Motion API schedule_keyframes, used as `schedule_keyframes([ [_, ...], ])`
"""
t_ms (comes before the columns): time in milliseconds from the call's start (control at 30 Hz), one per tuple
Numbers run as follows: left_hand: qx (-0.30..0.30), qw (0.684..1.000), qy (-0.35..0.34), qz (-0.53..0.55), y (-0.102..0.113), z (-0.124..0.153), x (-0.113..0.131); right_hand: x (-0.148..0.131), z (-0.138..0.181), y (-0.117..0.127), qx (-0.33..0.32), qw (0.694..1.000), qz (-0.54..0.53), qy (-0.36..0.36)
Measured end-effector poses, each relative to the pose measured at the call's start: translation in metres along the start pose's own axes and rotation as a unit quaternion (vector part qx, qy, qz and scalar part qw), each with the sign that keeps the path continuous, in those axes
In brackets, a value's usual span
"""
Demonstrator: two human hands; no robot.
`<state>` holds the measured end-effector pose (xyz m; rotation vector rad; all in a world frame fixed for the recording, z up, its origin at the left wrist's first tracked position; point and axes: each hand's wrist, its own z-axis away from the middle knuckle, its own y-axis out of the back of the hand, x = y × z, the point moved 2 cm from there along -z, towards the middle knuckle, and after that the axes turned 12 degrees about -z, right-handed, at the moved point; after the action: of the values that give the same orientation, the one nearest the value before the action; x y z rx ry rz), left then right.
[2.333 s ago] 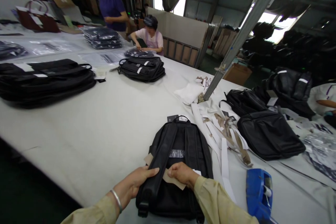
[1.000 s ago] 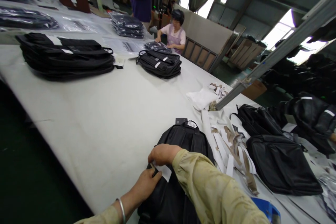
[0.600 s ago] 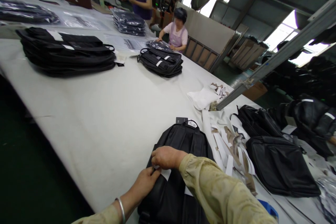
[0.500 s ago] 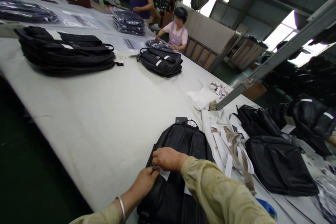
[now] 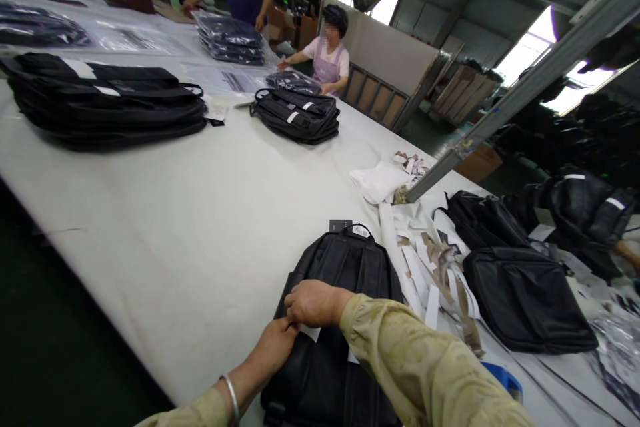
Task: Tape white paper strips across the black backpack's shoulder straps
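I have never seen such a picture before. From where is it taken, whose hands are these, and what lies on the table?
The picture comes from a camera worn on a person's head, looking forward and down. No machine is here: the left hand and right hand are that person's own. Both rest on a black fabric backpack lying flat on the long white table, and their fingers pinch a small white paper piece on it. Beside it lie white and tan paper strips and another black bag. Farther off are stacks of black bags, where other people work.
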<state>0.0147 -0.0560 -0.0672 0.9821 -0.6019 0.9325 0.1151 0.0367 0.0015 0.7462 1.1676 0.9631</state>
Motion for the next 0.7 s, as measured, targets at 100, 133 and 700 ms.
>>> schedule_keyframes([
  [100, -0.006, 1.0, -0.005, 0.028, 0.002, 0.001, 0.0, -0.002, 0.008, -0.013, 0.068, 0.998, 0.015, 0.003],
  [133, -0.01, 0.999, -0.003, 0.036, 0.002, 0.001, -0.001, -0.002, 0.012, -0.018, 0.093, 0.995, 0.02, -0.008],
  [700, -0.094, 0.969, 0.094, 0.209, 0.002, -0.002, -0.006, -0.044, 0.04, -0.089, 0.439, 0.822, -0.23, -0.28],
])
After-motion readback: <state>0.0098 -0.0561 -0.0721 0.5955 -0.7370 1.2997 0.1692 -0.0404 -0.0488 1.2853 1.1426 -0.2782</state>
